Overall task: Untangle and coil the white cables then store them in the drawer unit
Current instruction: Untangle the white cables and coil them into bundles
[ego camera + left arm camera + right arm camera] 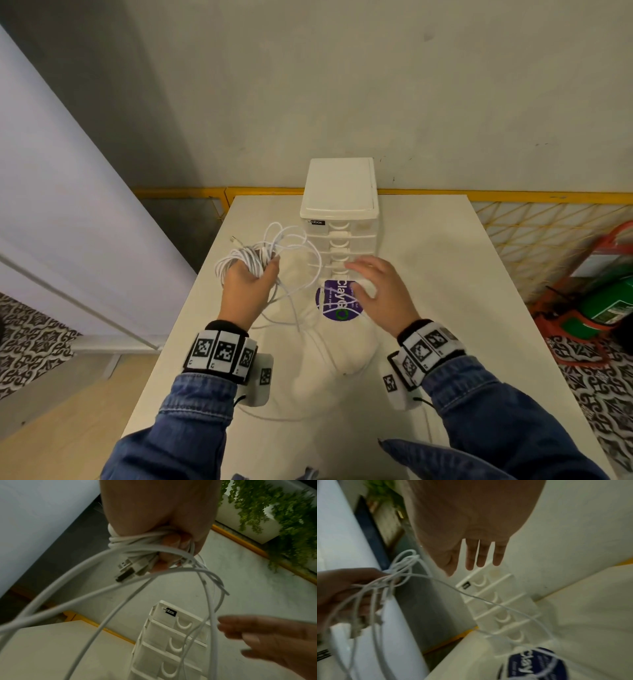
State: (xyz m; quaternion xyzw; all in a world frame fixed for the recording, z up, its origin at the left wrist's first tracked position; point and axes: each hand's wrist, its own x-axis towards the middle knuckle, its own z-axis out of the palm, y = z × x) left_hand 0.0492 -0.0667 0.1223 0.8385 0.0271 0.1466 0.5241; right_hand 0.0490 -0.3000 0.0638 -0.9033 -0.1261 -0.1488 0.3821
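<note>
Several loops of thin white plastic cables (246, 260) are bunched in the left hand (245, 291), whose grip is curled tightly round the bundle above the table's left edge; USB plugs (126, 570) poke out below the fingers (171, 540), and loose strands trail down across the white table (445, 308) towards its near edge. The right hand (380, 294) hovers with fingers spread and straight, holding nothing, just in front of the small white plastic drawer unit (340, 205), which stands at the middle of the table's far edge with its drawers closed. A round purple sticker (337, 303) lies beneath that hand, crossed by cable strands.
</note>
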